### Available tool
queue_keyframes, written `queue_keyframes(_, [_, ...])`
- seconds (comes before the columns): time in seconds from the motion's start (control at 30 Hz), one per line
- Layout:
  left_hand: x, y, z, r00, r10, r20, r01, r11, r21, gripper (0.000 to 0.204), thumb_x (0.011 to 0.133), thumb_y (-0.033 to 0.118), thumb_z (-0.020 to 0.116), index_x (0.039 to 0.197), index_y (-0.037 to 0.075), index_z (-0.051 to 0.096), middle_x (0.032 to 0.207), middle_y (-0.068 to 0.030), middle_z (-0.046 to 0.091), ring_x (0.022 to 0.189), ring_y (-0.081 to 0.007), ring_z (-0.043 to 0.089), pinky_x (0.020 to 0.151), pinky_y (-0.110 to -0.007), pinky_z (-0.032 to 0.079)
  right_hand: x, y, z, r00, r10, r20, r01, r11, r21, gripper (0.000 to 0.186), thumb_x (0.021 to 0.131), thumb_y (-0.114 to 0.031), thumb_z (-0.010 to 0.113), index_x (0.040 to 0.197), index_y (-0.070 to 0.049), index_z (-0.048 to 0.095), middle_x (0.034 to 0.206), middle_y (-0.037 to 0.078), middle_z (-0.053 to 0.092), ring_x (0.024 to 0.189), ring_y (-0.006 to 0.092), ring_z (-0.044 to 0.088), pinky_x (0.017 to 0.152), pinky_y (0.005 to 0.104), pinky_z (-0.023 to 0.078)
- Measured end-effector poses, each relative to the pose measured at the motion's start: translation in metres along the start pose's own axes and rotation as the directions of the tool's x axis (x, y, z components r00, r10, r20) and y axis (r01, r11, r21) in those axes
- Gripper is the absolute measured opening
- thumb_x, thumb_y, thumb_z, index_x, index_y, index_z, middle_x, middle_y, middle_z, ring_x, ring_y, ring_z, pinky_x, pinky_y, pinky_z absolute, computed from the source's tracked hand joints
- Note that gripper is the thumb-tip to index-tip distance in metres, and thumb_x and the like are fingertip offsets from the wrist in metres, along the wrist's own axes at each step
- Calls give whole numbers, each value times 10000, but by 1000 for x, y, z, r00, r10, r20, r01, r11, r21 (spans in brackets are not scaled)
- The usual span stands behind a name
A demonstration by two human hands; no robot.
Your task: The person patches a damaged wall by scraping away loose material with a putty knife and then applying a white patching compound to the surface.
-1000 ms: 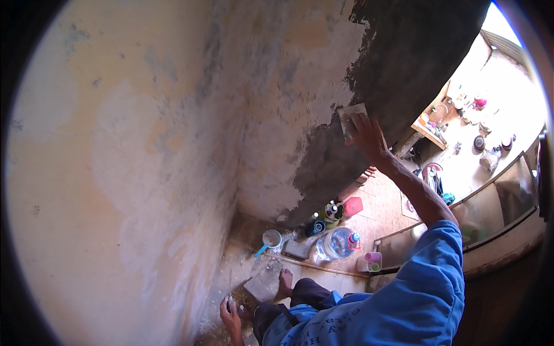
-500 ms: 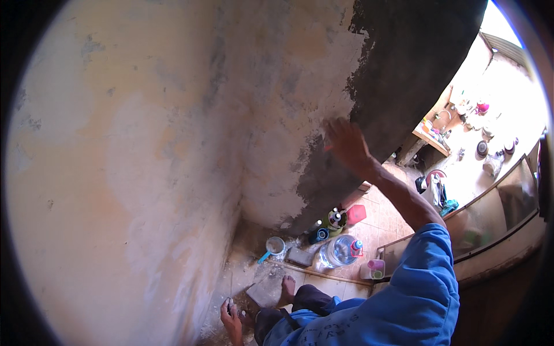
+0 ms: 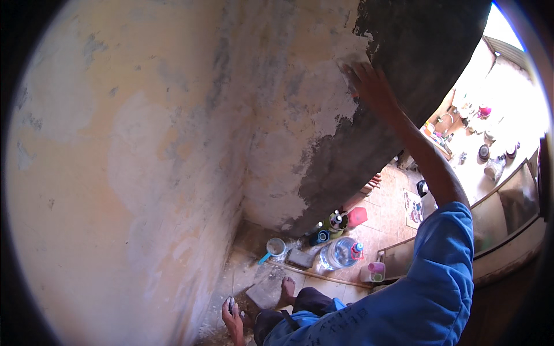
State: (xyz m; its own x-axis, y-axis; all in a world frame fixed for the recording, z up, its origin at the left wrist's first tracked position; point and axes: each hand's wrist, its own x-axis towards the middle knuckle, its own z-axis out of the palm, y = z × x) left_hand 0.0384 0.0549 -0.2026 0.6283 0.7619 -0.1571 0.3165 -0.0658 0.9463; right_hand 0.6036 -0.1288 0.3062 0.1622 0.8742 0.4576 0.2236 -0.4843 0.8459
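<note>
My right hand (image 3: pixel 374 86) is raised against the wall, where pale, patchy plaster (image 3: pixel 288 144) meets a dark grey coat (image 3: pixel 421 52). Its fingers lie over a thin tool pressed to the surface; only a small reddish bit shows under the hand, so its kind cannot be made out. Low by the wall's foot, my left hand (image 3: pixel 233 320) is closed around something small and greyish, mostly hidden by the fingers. A ragged edge runs down between the pale and dark areas.
Near the corner are a white dipper with blue handle (image 3: pixel 276 247), a grey block (image 3: pixel 300 258) and a large clear water bottle (image 3: pixel 339 254). Behind stand a red container (image 3: pixel 357 216) and several bottles. A flat slab (image 3: pixel 265 293) lies by my foot; a low partition (image 3: pixel 490 230) is at right.
My right hand has moved up along the plaster's edge and slightly right, with the arm stretched higher. My left hand has barely moved.
</note>
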Motion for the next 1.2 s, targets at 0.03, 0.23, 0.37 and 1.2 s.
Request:
queue_keyframes(0.03, [-3, 2, -1, 1000, -6, -6, 6, 1000, -8, 339, 929, 90, 588, 1238, -50, 581, 1144, -212, 652, 1052, -301, 639, 941, -375, 487, -10, -4, -1, 1000, -5, 27, 4, 1000, 14, 742, 768, -341, 708, 1428, -105, 464, 1244, 82, 516, 1143, 253, 516, 884, 408, 461])
queue_keyframes(0.23, [-2, -5, -11, 1000, -15, 3, 15, 1000, -21, 340, 932, 75, 577, 1241, -66, 570, 1156, -209, 649, 1055, -292, 641, 949, -366, 489, 14, -10, -30, 984, 173, -38, -172, 984, 45, 635, 833, -273, 653, 1405, -66, 468, 1229, 105, 529, 1125, 263, 526, 871, 421, 471])
queue_keyframes(0.37, [7, 4, -17, 1000, 12, 13, -12, 1000, -12, 359, 925, 77, 557, 1254, -64, 568, 1174, -204, 635, 1078, -277, 615, 965, -369, 466, 42, -27, -20, 977, 203, -61, -202, 979, 30, 598, 809, -197, 630, 1377, -66, 496, 1205, 80, 544, 1089, 253, 536, 833, 389, 475])
queue_keyframes(1.2, [-1, 6, -17, 1000, 31, -6, -31, 998, -62, 352, 933, 88, 577, 1252, -60, 569, 1166, -210, 640, 1081, -281, 619, 961, -372, 466, 10, 7, -36, 911, 410, -40, -409, 912, 35, 626, 800, -147, 628, 1410, -173, 487, 1266, 91, 531, 1123, 277, 518, 866, 469, 463])
